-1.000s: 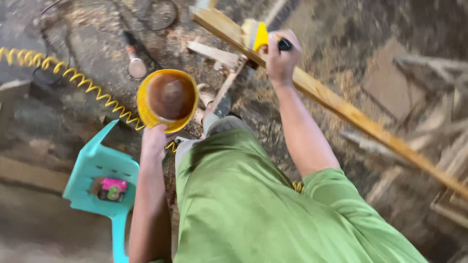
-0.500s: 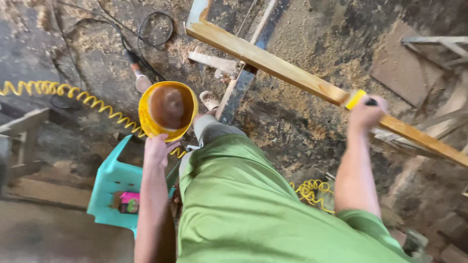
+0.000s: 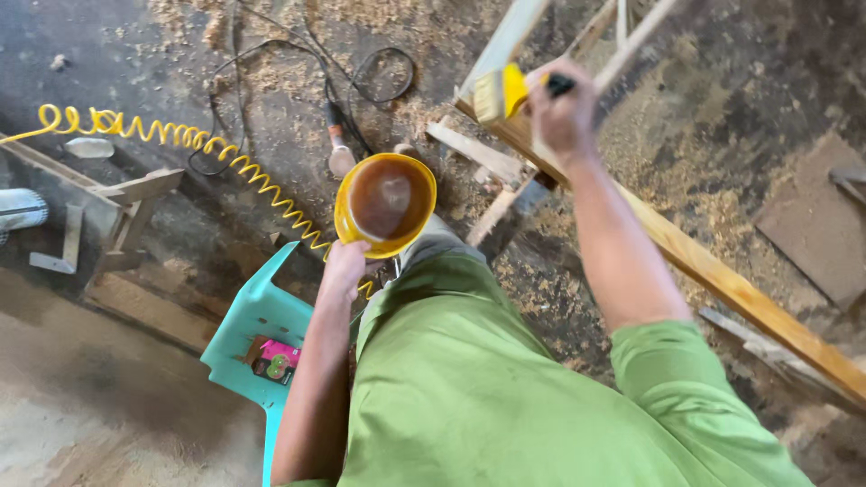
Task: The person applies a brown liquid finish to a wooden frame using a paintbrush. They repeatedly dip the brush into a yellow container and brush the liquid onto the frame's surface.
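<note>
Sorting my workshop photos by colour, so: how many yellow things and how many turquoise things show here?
Yellow: 3 (round yellow bowl of brown liquid in the left hand, yellow-handled paintbrush in the right hand, coiled yellow air hose)
Turquoise: 1 (turquoise plastic chair)
Total: 4

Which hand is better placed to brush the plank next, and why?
Right. The right hand grips the brush, its bristles at the plank. The left hand is busy holding the yellow bowl of brown liquid, away from the plank.
</note>
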